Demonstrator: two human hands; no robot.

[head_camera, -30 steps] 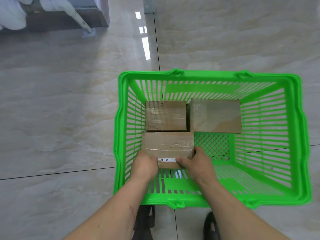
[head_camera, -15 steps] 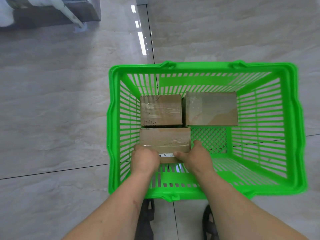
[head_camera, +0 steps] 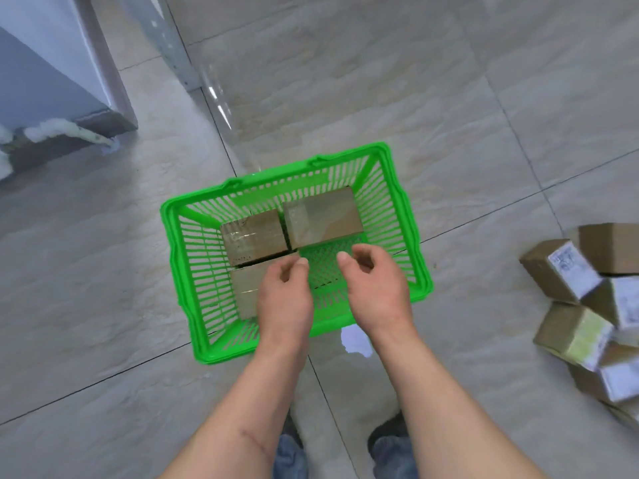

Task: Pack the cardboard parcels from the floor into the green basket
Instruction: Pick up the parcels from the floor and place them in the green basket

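Leftward: green basket (head_camera: 397,216), slatted plastic, holding three taped cardboard parcels (head_camera: 254,238); left hand (head_camera: 285,293) above it, loosely curled, empty; right hand (head_camera: 375,283) likewise empty, nearer the remaining pile of boxy, labelled parcels (head_camera: 574,305) lying well apart on glossy tiled floor (head_camera: 86,271), far right

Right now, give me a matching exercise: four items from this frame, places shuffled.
Items:
1. green plastic basket
2. pile of cardboard parcels with white labels
3. left hand
4. bare patch of basket bottom

Places:
A. on the floor tiles at the right edge
B. over the near-left parcel in the basket
C. centre of the floor, three parcels inside
D. near-right corner inside the basket, between the two hands

Pairs: 1-C, 2-A, 3-B, 4-D
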